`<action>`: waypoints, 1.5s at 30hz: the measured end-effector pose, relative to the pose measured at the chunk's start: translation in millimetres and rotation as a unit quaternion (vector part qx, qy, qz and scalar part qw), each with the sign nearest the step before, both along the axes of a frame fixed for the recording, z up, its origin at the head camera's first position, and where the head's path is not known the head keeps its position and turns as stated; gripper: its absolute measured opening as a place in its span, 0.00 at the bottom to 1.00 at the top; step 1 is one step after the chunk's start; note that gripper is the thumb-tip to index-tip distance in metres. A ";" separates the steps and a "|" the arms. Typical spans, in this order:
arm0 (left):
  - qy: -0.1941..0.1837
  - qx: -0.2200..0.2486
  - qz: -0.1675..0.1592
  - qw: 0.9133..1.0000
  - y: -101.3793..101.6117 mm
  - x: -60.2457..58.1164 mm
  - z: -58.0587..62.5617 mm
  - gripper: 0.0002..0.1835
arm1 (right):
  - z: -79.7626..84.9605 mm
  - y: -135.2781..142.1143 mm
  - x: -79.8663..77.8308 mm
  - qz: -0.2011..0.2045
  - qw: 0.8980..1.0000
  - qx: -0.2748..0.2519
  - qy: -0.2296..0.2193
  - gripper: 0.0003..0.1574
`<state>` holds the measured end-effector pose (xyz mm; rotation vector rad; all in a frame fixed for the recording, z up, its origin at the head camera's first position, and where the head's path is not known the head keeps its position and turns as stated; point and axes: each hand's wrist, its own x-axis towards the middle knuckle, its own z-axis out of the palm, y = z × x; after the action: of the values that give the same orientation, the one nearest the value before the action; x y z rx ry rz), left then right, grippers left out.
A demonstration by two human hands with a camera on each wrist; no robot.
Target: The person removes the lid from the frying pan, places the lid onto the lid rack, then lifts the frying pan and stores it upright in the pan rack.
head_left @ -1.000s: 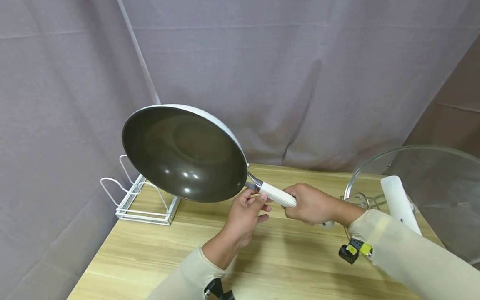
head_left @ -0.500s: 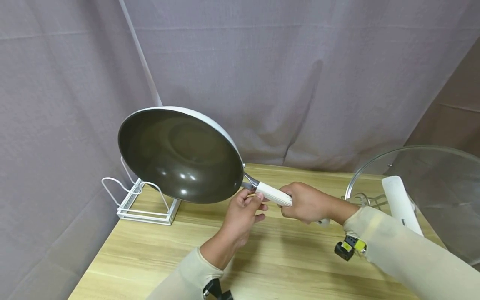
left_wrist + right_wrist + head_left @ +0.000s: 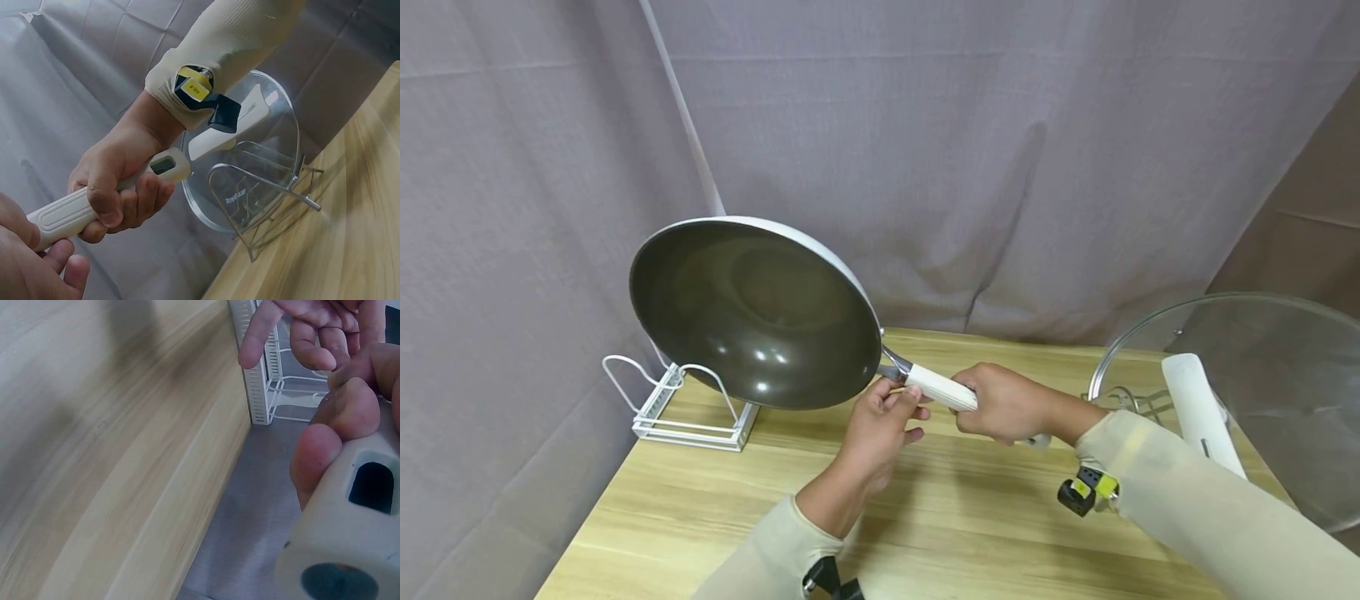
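Observation:
A wok (image 3: 756, 312) with a dark inside and white outer rim is held tilted above the table, its inside facing me. My right hand (image 3: 1009, 403) grips the rear of its white handle (image 3: 942, 388); in the left wrist view those fingers curl round it, the holed end sticking out behind. My left hand (image 3: 874, 429) pinches the front of the handle near the metal joint, thumb on top, some fingers loose below. At the left, the wok's lower edge is just behind a front loop of a white wire rack (image 3: 688, 429); whether they touch, I cannot tell.
A large glass lid (image 3: 1285, 400) with a white upright handle (image 3: 1201, 408) stands on edge in a metal wire stand (image 3: 269, 181) at the right, close to my right forearm. Grey curtains (image 3: 865, 125) hang behind the wooden table (image 3: 715, 517).
The wok has shifted a little left and down, toward the white rack. Both hands have moved left with it, their hold unchanged. The lid and rack stay in place.

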<state>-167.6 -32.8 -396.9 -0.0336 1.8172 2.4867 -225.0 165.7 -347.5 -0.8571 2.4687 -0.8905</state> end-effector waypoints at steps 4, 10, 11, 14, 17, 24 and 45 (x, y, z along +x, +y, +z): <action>-0.002 -0.001 0.002 1.000 -2.0 -0.3 -1.2 0.11 | -0.3 -2.5 -1.9 0.003 1.000 0.004 -0.002 0.05; -0.001 -0.001 0.005 1.000 -6.3 -1.2 -1.9 0.11 | 0.8 -8.0 -3.5 0.006 1.000 0.007 -0.001 0.04; -0.001 -0.001 0.005 1.000 -6.8 -1.4 -1.7 0.11 | 1.1 -8.6 -3.9 0.006 1.000 0.007 0.000 0.03; -0.001 -0.002 0.008 1.000 -7.8 -2.0 -1.2 0.11 | 2.3 -10.2 -4.7 0.008 1.000 0.008 0.004 0.03; 0.003 -0.003 0.011 1.000 -9.1 -2.0 -1.1 0.11 | 3.0 -11.5 -5.6 0.014 1.000 0.008 0.007 0.03; 0.007 -0.003 0.013 1.000 -10.5 -3.0 -1.6 0.10 | 4.1 -13.1 -8.8 0.026 1.000 0.004 0.009 0.03; 0.008 -0.007 0.025 1.000 -19.1 -5.0 -4.7 0.11 | 1.6 -23.9 -10.6 0.022 1.000 0.004 0.004 0.03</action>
<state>-172.6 -51.9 -401.6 -0.0597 1.8629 2.5153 -235.6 141.9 -345.9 -0.9087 2.4492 -0.8625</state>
